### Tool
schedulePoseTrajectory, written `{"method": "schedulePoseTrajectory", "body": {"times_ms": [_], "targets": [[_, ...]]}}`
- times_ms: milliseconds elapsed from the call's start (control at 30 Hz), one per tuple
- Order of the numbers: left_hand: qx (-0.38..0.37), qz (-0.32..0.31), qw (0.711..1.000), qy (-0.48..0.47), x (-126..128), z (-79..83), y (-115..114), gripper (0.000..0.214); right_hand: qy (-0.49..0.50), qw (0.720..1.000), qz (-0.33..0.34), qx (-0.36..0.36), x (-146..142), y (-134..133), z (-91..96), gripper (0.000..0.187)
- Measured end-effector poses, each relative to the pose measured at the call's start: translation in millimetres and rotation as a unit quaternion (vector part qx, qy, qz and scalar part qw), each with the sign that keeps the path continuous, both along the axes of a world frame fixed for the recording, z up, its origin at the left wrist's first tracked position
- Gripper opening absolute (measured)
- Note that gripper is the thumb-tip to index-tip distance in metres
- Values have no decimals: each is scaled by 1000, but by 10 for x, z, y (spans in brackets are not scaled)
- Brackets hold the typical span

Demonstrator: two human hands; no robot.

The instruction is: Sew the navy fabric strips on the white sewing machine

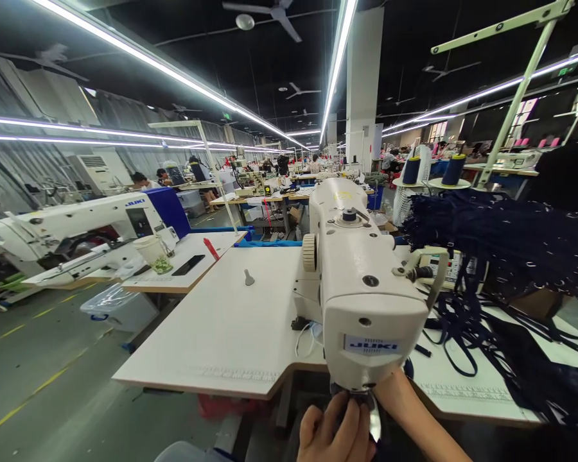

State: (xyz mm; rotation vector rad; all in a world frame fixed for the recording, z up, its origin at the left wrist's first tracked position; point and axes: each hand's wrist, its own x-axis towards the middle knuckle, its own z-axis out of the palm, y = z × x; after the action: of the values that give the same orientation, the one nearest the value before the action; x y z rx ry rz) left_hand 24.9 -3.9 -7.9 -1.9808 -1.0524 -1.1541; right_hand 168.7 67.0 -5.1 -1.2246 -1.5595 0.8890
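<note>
Two bare hands (pixel 337 433), forearms uncovered, no gloves, rings or sleeves.

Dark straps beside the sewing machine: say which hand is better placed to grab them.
Probably the right hand: its forearm enters from the side where the dark straps lie. The left hand sits under the sewing machine head.

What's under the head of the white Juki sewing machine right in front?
Under the sewing machine head, the left hand and right hand meet at dark fabric. The needle area is hidden by the head and fingers.

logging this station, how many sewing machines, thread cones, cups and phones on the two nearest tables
sewing machines: 2 (near one, left one)
thread cones: 2 (first, second)
cups: 1
phones: 1
total: 6
</note>
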Motion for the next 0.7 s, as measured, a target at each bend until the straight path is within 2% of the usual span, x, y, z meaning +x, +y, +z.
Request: {"method": "schedulePoseTrajectory", "body": {"times_ms": [200, 300, 400, 700], "targets": [[13, 7, 1000, -7, 28, -3, 2, 35, 11, 1000, -5, -15, -1, -46, 130, 27], [-9, 10, 1000, -6, 41, 3, 2, 33, 19, 999, -10, -28, 19, -32, 128, 28], [-30, 13, 999, -7, 47, 1, 4, 32, 29, 999, -12, -44, 35, -6, 64, 28], [-15, 15, 1000, 3, 46, -25, 28, 26, 41, 998, -21, -51, 13, 78, -213, 31]]}}
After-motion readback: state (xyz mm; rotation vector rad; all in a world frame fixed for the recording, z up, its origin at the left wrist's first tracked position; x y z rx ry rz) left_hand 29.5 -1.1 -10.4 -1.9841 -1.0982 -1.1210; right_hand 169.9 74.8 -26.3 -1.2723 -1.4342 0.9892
